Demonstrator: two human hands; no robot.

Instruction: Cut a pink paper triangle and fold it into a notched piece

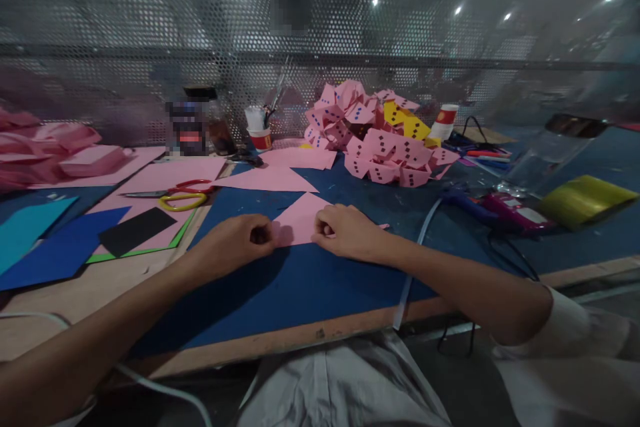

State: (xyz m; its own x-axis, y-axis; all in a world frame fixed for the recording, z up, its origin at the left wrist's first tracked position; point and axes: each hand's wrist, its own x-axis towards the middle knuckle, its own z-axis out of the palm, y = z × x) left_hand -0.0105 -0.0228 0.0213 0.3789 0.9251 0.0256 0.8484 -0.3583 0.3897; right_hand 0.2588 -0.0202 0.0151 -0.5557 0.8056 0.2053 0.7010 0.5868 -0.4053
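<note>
pink paper sheet [299, 219] lies on the blue tabletop [270, 313], left hand [245, 240] at its left edge, right hand [345, 230] covering its right part; both curl nearly closed, pinching or pressing, i cannot tell. around it: scissors [186, 200] at ten o'clock, dotted pink paper shapes [387, 150] at one, pale strip [423, 240] at three.

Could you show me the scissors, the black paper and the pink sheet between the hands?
Scissors [165, 194], head view: near where the blades meet the handles.
Black paper [137, 231], head view: its middle.
Pink sheet [299, 219], head view: the middle of its uncovered part.
</note>
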